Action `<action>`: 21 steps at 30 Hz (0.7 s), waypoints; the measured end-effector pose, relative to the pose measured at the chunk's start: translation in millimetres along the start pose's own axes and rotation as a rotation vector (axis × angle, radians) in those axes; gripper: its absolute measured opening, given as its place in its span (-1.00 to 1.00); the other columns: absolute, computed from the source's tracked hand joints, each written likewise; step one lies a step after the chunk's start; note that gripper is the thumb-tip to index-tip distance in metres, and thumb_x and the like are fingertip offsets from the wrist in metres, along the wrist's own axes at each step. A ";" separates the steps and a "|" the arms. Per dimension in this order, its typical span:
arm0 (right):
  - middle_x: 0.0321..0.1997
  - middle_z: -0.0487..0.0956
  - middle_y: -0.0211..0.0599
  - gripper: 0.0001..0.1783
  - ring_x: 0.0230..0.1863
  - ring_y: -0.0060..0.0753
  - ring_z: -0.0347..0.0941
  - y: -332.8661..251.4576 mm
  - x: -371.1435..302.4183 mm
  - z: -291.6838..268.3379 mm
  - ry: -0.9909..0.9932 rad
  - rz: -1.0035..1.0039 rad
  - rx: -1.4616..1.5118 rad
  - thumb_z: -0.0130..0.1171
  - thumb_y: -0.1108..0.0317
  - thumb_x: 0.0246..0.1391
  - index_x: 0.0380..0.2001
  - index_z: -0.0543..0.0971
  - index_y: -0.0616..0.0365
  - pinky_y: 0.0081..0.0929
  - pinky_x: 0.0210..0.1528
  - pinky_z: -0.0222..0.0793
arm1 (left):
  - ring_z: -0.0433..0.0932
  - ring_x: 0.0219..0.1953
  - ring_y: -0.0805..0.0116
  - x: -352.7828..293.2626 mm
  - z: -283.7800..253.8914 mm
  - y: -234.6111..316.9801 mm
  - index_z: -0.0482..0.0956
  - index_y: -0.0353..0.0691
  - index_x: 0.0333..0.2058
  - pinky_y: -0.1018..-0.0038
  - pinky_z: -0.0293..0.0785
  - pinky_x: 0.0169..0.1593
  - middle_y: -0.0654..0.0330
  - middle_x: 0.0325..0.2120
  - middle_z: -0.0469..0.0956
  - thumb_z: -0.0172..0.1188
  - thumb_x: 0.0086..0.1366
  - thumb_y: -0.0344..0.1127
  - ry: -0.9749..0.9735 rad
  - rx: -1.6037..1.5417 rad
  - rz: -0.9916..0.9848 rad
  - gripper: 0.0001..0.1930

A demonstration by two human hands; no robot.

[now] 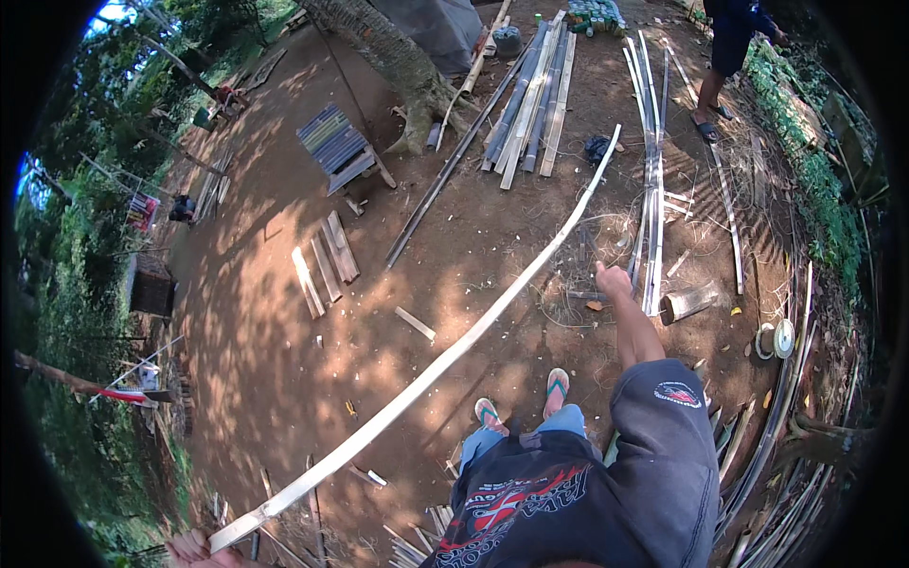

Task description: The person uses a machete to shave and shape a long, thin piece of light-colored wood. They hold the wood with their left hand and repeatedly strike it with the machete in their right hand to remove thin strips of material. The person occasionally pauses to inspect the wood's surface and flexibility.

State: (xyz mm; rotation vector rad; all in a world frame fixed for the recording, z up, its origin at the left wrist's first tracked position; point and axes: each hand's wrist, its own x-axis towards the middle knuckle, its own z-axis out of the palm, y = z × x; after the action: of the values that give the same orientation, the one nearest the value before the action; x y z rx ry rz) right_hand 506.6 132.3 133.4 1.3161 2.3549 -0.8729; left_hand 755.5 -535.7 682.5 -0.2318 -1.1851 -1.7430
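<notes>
The left hand (197, 549) is pinching one end of a long pale strip (327, 470), probably steadying it as it is stretching diagonally past the sandals (558, 382). The right hand (614, 281) is curling; I cannot tell whether around anything.

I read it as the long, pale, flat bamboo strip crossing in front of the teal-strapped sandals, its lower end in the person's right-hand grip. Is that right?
Not quite: the head view shows the left hand gripping the lower end of the long, pale, flat bamboo strip; the right hand is apart from it. The strip does cross in front of the teal-strapped sandals.
</notes>
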 end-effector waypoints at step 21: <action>-0.75 0.28 -0.49 -0.51 -0.73 -0.64 0.17 5.9 -509.7 21.4 -0.557 -0.856 0.882 -0.10 0.13 0.36 -0.64 0.35 0.18 -0.52 -0.67 0.07 | 0.24 -0.65 0.57 -15.4 25.7 -42.4 0.18 -0.03 -0.61 0.58 0.17 -0.48 0.38 -0.69 0.16 0.05 0.39 -0.13 -0.633 -0.798 -0.058 -0.60</action>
State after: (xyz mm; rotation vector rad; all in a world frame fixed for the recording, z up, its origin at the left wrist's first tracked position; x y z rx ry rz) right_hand 782.5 -215.6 384.7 0.0516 2.0417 -2.3265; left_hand 720.8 -504.0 660.4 -1.3087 -0.8350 -2.2007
